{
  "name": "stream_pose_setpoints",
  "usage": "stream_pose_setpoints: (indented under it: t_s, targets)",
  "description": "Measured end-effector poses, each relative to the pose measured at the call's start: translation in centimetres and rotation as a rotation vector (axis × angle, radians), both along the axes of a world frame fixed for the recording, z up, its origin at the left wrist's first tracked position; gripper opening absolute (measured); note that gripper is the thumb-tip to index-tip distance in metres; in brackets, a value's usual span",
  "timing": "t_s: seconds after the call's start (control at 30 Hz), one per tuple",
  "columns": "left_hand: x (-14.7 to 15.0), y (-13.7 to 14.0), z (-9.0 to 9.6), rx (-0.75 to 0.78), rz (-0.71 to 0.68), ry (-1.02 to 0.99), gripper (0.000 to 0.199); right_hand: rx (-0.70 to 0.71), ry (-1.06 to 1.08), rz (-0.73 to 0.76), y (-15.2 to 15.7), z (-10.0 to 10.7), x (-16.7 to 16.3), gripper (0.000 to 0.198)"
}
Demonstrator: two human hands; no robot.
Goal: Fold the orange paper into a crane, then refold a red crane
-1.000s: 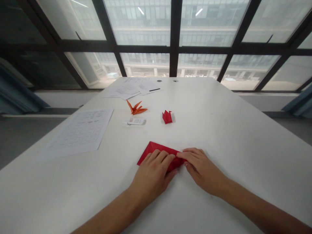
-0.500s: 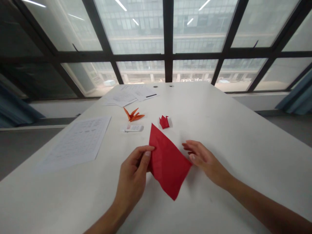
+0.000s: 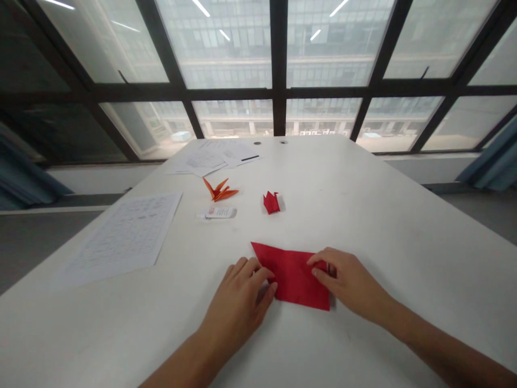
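A sheet of red paper (image 3: pixel 297 277) lies low on the white table, its upper left corner pointing away from me. My left hand (image 3: pixel 242 293) grips its left edge, fingers above and thumb below. At the right side, my right hand (image 3: pixel 343 277) pinches the paper between thumb and index finger, and a bit of the edge curls up there. Beyond the paper stands a small red origami crane (image 3: pixel 271 202). To its left is an orange origami crane (image 3: pixel 220 191) with spread wings, and nearer me lies a small white tube (image 3: pixel 220 213) with printed lettering.
A printed sheet (image 3: pixel 129 234) lies on the table's left side. Several more papers (image 3: pixel 214 157) overlap at the far left. Two round holes sit near the far edge of the table (image 3: pixel 388 226). Large dark-framed windows (image 3: pixel 278 97) rise behind it.
The red paper has come down from a raised, tilted position and turned to lie low on the table. My right hand, apart from it before, now pinches its right side.
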State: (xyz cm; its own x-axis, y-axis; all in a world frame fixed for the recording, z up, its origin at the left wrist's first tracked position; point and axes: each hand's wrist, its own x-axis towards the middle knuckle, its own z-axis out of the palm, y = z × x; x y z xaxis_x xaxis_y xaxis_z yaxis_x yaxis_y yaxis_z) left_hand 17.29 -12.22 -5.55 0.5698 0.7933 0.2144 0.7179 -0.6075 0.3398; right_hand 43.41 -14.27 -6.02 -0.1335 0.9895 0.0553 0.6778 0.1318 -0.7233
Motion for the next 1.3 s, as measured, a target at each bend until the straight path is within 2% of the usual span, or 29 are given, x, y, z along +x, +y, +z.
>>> stream_pose_setpoints:
  t_s: [0.1,0.23,0.33,0.47,0.57,0.63,0.73,0.87,1.03,1.17,1.3]
  targets:
    - [0.4,-0.2,-0.4,0.083,-0.051,0.04,0.008,0.111,-0.176,0.035,-0.3,-0.7,-0.4,0.026]
    - [0.2,-0.1,-1.0,0.098,-0.17,0.015,0.027,0.253,-0.286,0.066,-0.1,-1.3,-0.2,0.029]
    - [0.1,0.1,-1.0,0.038,-0.181,0.01,0.028,0.353,-0.285,0.219,0.4,-0.6,0.6,0.032]
    - [0.1,0.4,-0.4,-0.065,-0.163,-0.013,0.013,0.29,-0.247,0.471,0.4,0.7,1.2,0.036]
    - [0.1,0.6,-0.1,-0.11,-0.144,-0.043,0.013,0.241,-0.258,0.589,-0.3,1.3,0.7,0.063]
    - [0.0,0.8,0.1,-0.142,-0.143,-0.072,0.016,0.234,-0.275,0.627,-0.8,1.4,0.3,0.069]
    - [-0.3,0.9,0.6,-0.186,-0.158,-0.105,0.017,0.27,-0.309,0.601,-1.1,1.2,-0.3,0.06]
    - [-0.4,0.7,1.2,-0.228,-0.163,-0.105,0.016,0.39,-0.346,0.567,-1.2,0.6,-0.3,0.04]
    - [-0.7,0.5,1.2,-0.221,-0.199,-0.067,0.019,0.52,-0.287,0.55,-1.0,0.1,-0.1,0.022]
    - [-0.7,0.3,1.0,-0.208,-0.275,-0.06,0.02,0.476,-0.188,0.492,-0.8,-0.4,-0.5,0.014]
    - [0.3,0.0,0.4,-0.178,-0.293,-0.151,0.007,0.365,-0.121,0.276,-0.8,-1.2,-1.7,0.022]
